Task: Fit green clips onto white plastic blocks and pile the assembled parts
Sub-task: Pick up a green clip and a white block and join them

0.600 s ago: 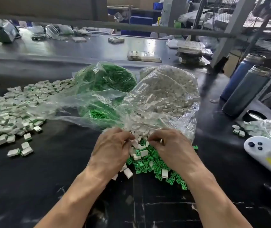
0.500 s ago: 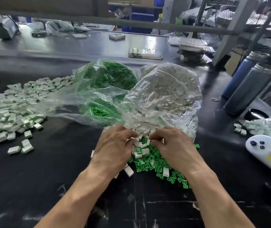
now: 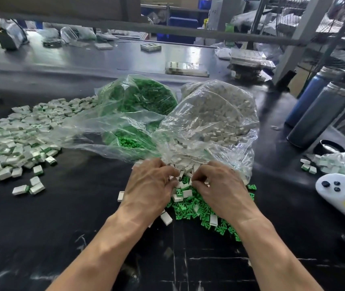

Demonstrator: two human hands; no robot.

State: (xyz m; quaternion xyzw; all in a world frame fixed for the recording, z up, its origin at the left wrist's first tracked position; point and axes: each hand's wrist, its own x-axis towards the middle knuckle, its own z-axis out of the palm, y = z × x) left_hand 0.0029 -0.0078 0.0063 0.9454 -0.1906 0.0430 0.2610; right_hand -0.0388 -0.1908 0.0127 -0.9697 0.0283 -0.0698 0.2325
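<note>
Both hands are working knuckles-up over a loose heap of green clips [image 3: 190,208] and white blocks [image 3: 187,193] on the black table [image 3: 62,238]: the left hand [image 3: 149,189] is curling its fingers inward, the right hand [image 3: 219,191] likewise, fingertips nearly meeting, though I cannot tell what either one is pinching. Just beyond the fingertips a clear bag of white blocks [image 3: 213,120] is spilling open, with a bag of green clips [image 3: 140,99] lying beyond the left hand. Well out past the left hand, the pile of assembled parts [image 3: 10,143] is spreading across the table.
</note>
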